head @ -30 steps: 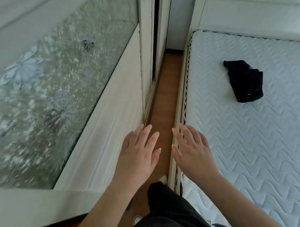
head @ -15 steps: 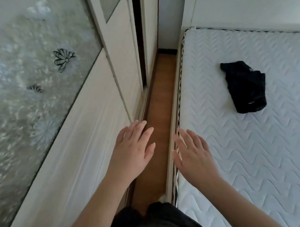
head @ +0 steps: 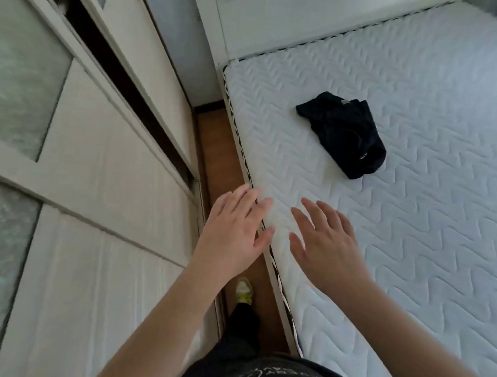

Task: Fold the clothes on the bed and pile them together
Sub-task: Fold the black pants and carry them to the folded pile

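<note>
White quilted mattress (head: 409,222); crumpled black garment (head: 345,135) on it.

We see soft, even daylight — brightest on the white mattress (head: 410,194) toward the upper right corner, where it washes out. Shadows are faint. The wardrobe doors (head: 96,169) at left smear with motion blur, and straight edges bow outward — wide-angle distortion.

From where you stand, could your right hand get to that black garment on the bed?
Probably yes. The right hand is open over the mattress, and only bare quilted surface shows between it and the black garment; it would likely need a forward lean.
</note>
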{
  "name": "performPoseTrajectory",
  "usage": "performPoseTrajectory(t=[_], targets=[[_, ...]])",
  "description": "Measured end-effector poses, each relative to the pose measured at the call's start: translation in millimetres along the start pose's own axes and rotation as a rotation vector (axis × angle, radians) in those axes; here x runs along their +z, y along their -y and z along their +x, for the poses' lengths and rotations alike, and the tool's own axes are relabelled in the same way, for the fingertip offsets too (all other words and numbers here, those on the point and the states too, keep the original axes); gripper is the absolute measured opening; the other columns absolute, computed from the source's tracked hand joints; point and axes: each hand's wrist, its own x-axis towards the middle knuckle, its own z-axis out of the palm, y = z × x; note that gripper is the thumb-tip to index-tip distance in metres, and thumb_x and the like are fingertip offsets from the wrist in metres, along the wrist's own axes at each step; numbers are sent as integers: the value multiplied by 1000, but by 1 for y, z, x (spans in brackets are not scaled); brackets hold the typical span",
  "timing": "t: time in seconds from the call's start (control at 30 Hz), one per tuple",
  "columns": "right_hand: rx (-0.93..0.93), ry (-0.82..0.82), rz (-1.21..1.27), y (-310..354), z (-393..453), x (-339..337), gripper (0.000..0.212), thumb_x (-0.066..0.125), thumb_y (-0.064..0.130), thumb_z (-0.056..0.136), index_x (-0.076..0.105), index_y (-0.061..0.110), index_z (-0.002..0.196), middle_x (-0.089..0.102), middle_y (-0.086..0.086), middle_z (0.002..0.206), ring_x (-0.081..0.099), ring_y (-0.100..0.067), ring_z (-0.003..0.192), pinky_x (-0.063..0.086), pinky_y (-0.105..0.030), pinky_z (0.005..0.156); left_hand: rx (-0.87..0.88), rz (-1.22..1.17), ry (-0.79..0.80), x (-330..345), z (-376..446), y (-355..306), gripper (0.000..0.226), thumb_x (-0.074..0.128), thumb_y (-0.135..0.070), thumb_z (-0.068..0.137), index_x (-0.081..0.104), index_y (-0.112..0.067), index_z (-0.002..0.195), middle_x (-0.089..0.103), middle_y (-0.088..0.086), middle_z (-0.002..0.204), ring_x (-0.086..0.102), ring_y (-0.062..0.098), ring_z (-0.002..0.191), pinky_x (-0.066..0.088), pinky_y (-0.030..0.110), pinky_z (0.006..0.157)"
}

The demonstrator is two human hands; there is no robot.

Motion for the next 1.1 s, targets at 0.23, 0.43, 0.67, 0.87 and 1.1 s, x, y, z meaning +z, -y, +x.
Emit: performPoseTrajectory(t=[0.23, 0.43, 0.67, 0.87, 1.1], targets=[[254, -56, -32, -4, 84, -3, 49, 39, 41, 98, 47, 19, 141, 39, -5, 151, 34, -27, 140, 25, -43, 115, 179, -63, 2, 25, 131, 43, 55, 23, -52, 100, 39, -26, 146, 38, 0, 154, 26, 20, 145, 18, 39, 118], [452, -32, -55, -8, 130, -17, 51, 37, 40, 100, 39, 19, 146, 33, -5, 155, 28, -26, 143, 19, -42, 117, 387, -83, 45, 30, 220, 58, 56, 24, -51, 100, 36, -25, 148, 31, 0, 157, 18, 19, 148, 13, 39, 119], [663, -92, -51, -25, 148, -30, 50, 42, 37, 98, 41, 20, 145, 32, -3, 155, 27, -24, 144, 19, -41, 117, 610, -71, 34, 26, 285, 50, 63, 19, -52, 95, 42, -23, 146, 36, 2, 155, 24, 21, 146, 13, 37, 117], [702, -60, -32, -49, 156, -22, 51, 37, 39, 98, 35, 23, 147, 27, -1, 157, 23, -22, 145, 16, -39, 117, 661, -59, 66, 28, 309, 41, 54, 36, -45, 99, 42, -21, 147, 36, 3, 155, 24, 21, 146, 15, 37, 116], [651, -36, 2, -83, 192, -4, 53, 38, 38, 98, 34, 20, 148, 27, -3, 158, 25, -24, 143, 18, -40, 116, 659, -24, 86, 39, 329, 44, 52, 41, -44, 98, 43, -22, 145, 41, 2, 151, 30, 20, 143, 21, 37, 116]])
